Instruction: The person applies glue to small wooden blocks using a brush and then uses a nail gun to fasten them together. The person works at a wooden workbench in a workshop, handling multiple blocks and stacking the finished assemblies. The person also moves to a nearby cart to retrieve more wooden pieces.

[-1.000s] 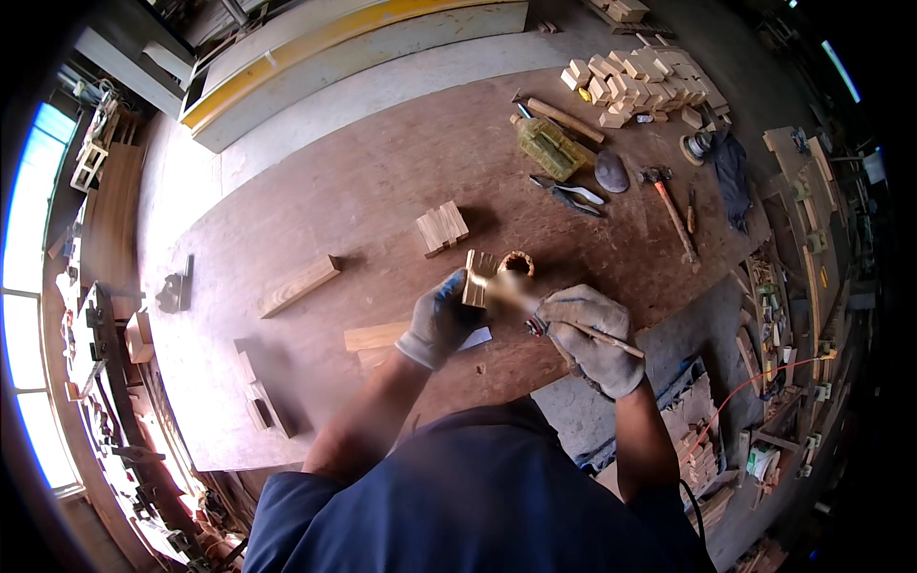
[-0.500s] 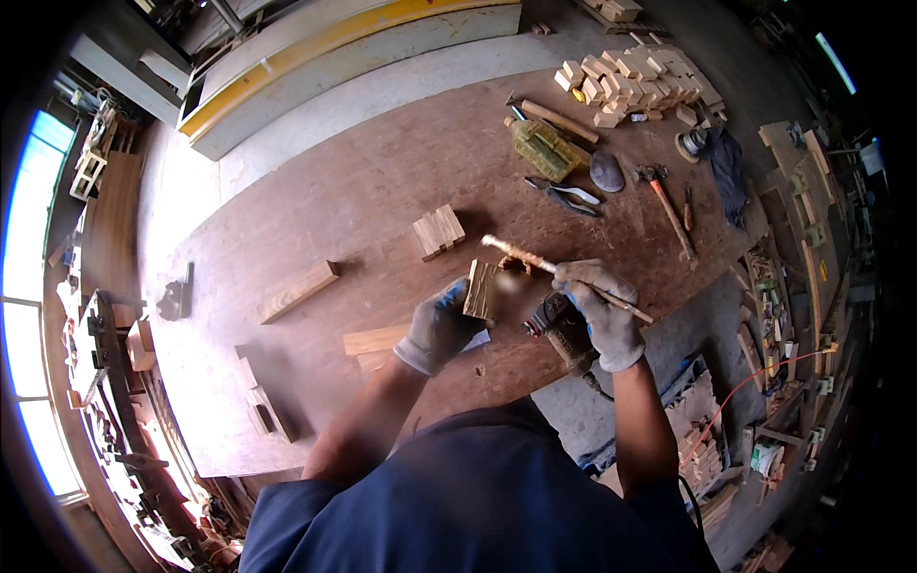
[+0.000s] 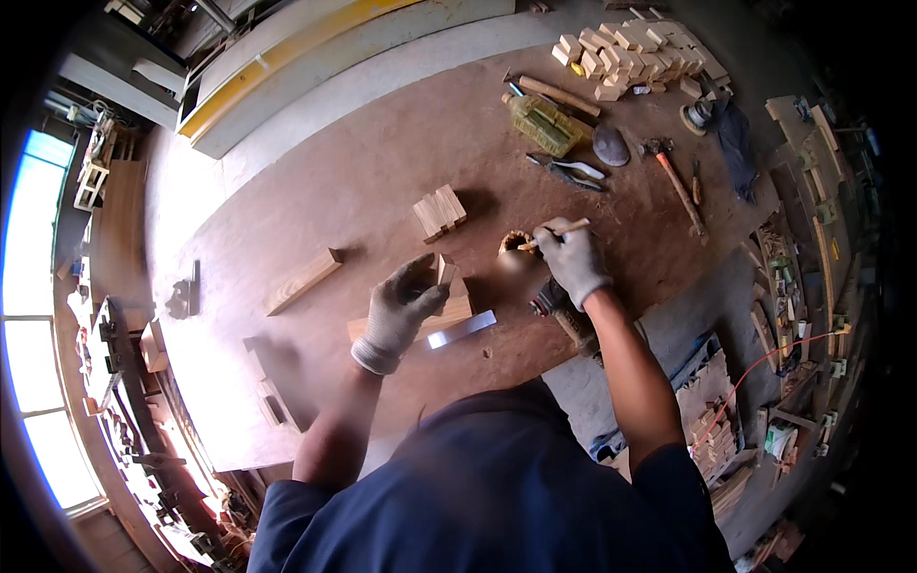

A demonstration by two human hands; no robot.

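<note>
My left hand [image 3: 399, 310], in a pale work glove, is closed around a small wooden block [image 3: 443, 271], held above the table. Gloved too, my right hand [image 3: 571, 258] grips a slim wooden stick [image 3: 574, 226]. The stick's lower end is at a small round pot [image 3: 514, 241] with a brown crusted rim; a blur hides part of the pot. Below my right wrist lies a power drill [image 3: 565, 315]. Near my left hand are a flat wooden board [image 3: 460, 307] and a shiny metal-looking strip [image 3: 463, 329]. Farther off sits a grooved wooden block [image 3: 440, 212].
On the brown table [image 3: 353, 210] lie a wood strip [image 3: 304, 281], pliers [image 3: 568, 172], a hammer [image 3: 676, 186], a yellowish plastic bottle [image 3: 543, 124] and a dark cloth [image 3: 734, 148]. Many wooden blocks [image 3: 635, 57] are stacked at the far right. Lumber and shelving line both sides.
My right hand has moved up and left, bringing the stick to the pot. My left hand has drawn left with the block, turning it and uncovering the strip and board.
</note>
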